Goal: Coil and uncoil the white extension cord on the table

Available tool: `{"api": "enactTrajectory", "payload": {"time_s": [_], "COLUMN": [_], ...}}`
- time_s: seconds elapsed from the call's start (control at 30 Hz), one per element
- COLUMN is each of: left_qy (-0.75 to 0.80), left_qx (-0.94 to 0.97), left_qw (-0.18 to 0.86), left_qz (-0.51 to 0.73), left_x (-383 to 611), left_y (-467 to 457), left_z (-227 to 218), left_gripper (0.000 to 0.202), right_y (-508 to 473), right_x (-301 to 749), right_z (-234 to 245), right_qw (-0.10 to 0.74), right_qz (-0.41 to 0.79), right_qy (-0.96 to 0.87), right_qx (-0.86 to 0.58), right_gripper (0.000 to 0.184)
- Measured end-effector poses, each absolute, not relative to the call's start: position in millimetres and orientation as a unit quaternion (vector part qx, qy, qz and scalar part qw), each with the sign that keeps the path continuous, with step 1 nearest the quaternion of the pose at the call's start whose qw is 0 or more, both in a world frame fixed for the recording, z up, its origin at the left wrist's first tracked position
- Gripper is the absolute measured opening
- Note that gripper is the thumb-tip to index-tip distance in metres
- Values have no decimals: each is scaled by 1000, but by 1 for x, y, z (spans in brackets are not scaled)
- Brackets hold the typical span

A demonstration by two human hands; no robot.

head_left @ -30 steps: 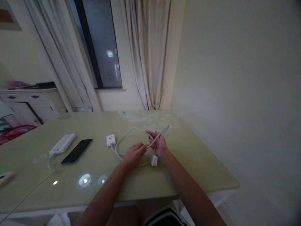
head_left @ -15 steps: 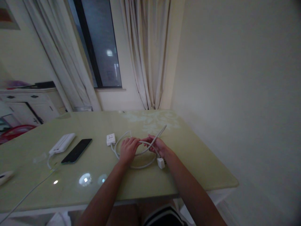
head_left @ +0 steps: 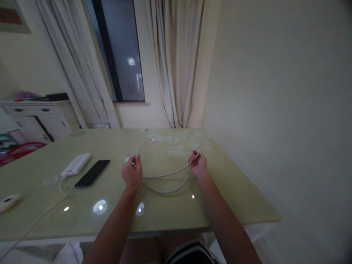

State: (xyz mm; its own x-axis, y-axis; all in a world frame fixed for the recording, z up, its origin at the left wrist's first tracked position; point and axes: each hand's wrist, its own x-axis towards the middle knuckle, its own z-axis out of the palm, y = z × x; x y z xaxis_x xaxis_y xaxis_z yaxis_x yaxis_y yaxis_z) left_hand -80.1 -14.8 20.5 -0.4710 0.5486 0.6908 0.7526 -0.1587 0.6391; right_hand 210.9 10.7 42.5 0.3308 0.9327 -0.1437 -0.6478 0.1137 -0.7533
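Note:
A white power cord point(head_left: 167, 175) hangs in loops between my two hands above the green table point(head_left: 170, 216). My left hand point(head_left: 132, 173) is closed around one bunch of the cord, near the white socket block, which it mostly hides. My right hand point(head_left: 198, 165) is closed on the other bend of the cord, held apart to the right. One strand arcs away to a small white end point(head_left: 151, 140) farther back on the table.
A black phone point(head_left: 92, 173) and a white power bank point(head_left: 76, 164) lie left of my left hand, with a thin cable point(head_left: 35, 222) running to the near left edge. A white object point(head_left: 9, 202) sits at the far left. Wall close on the right.
My hands have moved apart, left hand going left and right hand going right, stretching the cord loops wide. The white plug that lay by my right wrist is no longer visible.

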Motion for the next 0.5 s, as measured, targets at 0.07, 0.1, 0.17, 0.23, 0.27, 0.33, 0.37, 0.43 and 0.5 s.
{"api": "enactTrajectory", "payload": {"time_s": [0.07,0.1,0.17,0.23,0.27,0.33,0.37,0.43,0.5], "left_qy": [-651,-649,-644,-633,-623,-601,-589,-557,-509], "left_qx": [-474,-464,-449,-439,-437,-438,-439,-438,-433], "left_qw": [61,48,18,-16,-35,-67,-79,-102,-126], "left_qz": [-590,-601,-620,-638,-647,-665,-674,-698,-733], "left_x": [-86,-87,-88,-87,-87,-86,-86,-87,-87], "left_y": [-16,-17,-18,-18,-19,-18,-18,-18,-17], "left_z": [24,26,29,30,31,32,32,33,34], "left_gripper": [31,31,31,29,28,26,26,24,21], "right_y": [17,21,27,32,34,36,37,36,30], "right_x": [211,212,216,223,227,237,242,249,252], "right_z": [37,34,28,23,21,17,17,19,25], "right_qw": [725,730,734,721,701,654,638,617,620], "right_qz": [477,451,391,311,269,209,193,164,119], "right_qy": [-193,-191,-195,-211,-228,-265,-280,-302,-328], "right_qx": [-458,-477,-519,-583,-620,-678,-691,-708,-703], "right_gripper": [17,15,13,15,18,28,32,37,39]}}
